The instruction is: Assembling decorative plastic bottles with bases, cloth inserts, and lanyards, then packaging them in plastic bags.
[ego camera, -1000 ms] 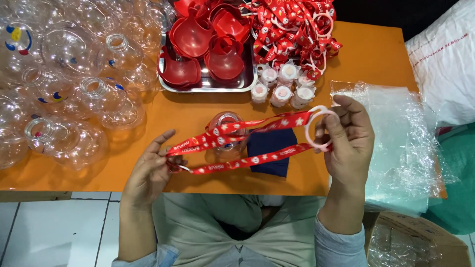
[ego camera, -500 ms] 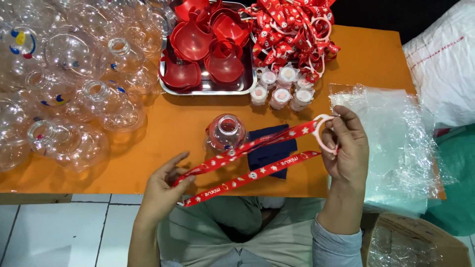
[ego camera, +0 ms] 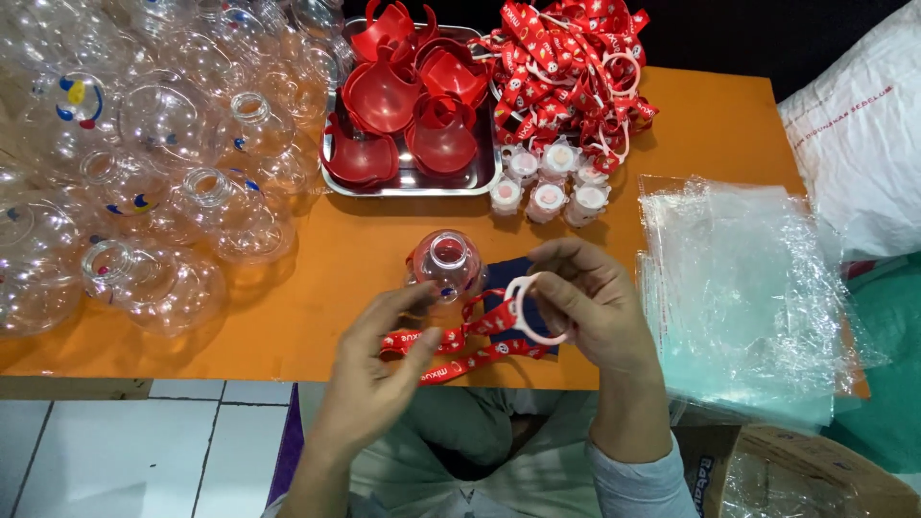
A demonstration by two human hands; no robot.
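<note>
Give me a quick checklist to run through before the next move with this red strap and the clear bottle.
1. Right hand holds the white ring: ok.
2. Left hand pinches the red strap: ok.
3. Strap free of twists: cannot tell, it is bunched between the hands.
4. Clear bottle upright on the orange table, mouth open: ok.
5. Bottle clear of both hands: cannot tell, left fingertips are close beside it.
6. Spare straps within view: ok.

Small packing workshop: orange table (ego camera: 729,125) w/ clear bottles (ego camera: 163,125) at left edge, strap pile (ego camera: 566,67) at far edge, plastic bags (ego camera: 748,288) at right edge.
</note>
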